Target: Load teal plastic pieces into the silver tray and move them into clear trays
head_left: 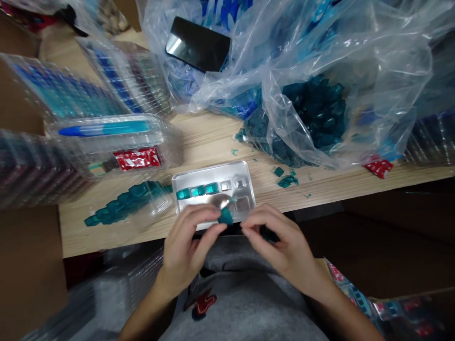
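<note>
My left hand (195, 239) pinches a small teal translucent piece (225, 216) between thumb and fingers. Just to its right, my right hand (275, 234) has thumb and fingertips pressed together; anything between them is too small to see. Beneath the held piece lies a shiny silver tray (213, 173) with square wells. Several teal pieces (197, 191) sit in the left wells of its upper row, while two wells at the right of that row show bare silver. My hands hide part of the lower row.
Left of the tray, more teal pieces (124, 203) lie in a row by clear plastic. A clear case (117, 135) holds a blue pen and a red packet. Behind are plastic bags (280, 94) of teal pieces and a phone (198, 43). Teal scraps (287, 181) lie right.
</note>
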Motion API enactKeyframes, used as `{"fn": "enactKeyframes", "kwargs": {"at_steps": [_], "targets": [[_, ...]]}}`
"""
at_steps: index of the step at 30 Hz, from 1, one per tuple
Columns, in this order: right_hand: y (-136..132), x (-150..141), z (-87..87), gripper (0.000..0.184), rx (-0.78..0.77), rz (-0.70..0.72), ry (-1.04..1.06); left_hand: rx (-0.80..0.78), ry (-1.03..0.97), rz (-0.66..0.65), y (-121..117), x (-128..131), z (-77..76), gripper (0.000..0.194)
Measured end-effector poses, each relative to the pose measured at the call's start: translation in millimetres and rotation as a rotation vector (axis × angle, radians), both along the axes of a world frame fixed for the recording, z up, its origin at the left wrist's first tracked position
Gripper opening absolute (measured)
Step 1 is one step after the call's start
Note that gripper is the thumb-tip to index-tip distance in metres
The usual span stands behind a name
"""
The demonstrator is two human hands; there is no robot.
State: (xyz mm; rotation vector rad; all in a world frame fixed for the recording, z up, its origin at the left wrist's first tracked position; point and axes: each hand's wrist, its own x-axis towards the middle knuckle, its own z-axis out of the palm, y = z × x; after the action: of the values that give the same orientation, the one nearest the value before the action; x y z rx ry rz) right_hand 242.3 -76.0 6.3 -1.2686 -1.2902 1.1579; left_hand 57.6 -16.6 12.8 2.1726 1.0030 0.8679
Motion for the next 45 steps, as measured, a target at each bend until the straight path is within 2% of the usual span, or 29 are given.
{"fn": "enactKeyframes", "kwargs": {"at_steps": [3, 4, 6, 9, 12, 15, 17, 21, 25, 28, 30, 34, 37, 39, 45], "targets": [[-1.4, 7.1, -1.8, 0.021, -0.149, -0.230, 0.151, 0.310, 0.267, 0.031, 20.5, 5.6, -2.6, 0.018], [-2.3, 9.9, -2.6, 0.026, -0.190, -0.263, 0.238, 0.375, 0.341, 0.031, 26.8, 8.3, -3.4, 0.018], [-4.3, 14.7, -3.8, 0.039, -0.252, -0.240, 0.443, 0.443, 0.432, 0.042, 36.0, 13.9, -5.4, 0.017], [-4.2, 16.7, -3.3, 0.052, -0.346, -0.156, 0.742, 0.469, 0.498, 0.053, 41.2, 20.0, -9.8, 0.017], [2.2, 12.4, -0.6, 0.047, -0.399, -0.168, 0.957, 0.465, 0.544, 0.041, 42.0, 20.2, -14.8, 0.016], [10.9, 6.1, 1.7, 0.044, -0.379, -0.191, 1.072, 0.386, 0.552, 0.022, 41.4, 14.7, -16.1, 0.023], [14.7, 2.2, 2.4, 0.046, -0.337, -0.169, 1.083, 0.290, 0.449, 0.019, 38.0, 10.4, -12.1, 0.034], [15.5, -3.5, 4.2, 0.055, -0.228, -0.107, 0.927, 0.116, 0.144, -0.010, 23.2, 9.5, 5.8, 0.041], [12.1, -4.9, 11.8, 0.062, -0.161, -0.079, 0.706, 0.254, 0.183, -0.129, 12.9, 18.9, 17.0, 0.034], [8.8, -4.4, 16.0, 0.067, -0.122, -0.052, 0.598, 0.351, 0.193, -0.128, 11.1, 23.7, 14.3, 0.034], [6.7, -4.6, 14.6, 0.070, -0.106, -0.041, 0.537, 0.346, 0.148, -0.138, 11.0, 24.6, 10.6, 0.037], [2.7, -8.5, 4.3, 0.063, -0.083, -0.085, 0.371, 0.174, -0.022, -0.136, 7.9, 22.9, 6.8, 0.027], [-1.4, -12.8, -1.2, 0.037, -0.041, -0.233, 0.176, 0.005, -0.130, -0.041, 2.8, 19.9, 6.9, 0.016], [-3.2, -14.9, -0.8, 0.023, 0.010, -0.266, 0.059, -0.112, -0.190, -0.010, 0.2, 18.5, 7.0, 0.011], [0.0, -16.6, 6.4, 0.023, 0.210, -0.226, -0.097, -0.330, -0.371, 0.057, -1.8, 21.1, 6.9, 0.007]]}}
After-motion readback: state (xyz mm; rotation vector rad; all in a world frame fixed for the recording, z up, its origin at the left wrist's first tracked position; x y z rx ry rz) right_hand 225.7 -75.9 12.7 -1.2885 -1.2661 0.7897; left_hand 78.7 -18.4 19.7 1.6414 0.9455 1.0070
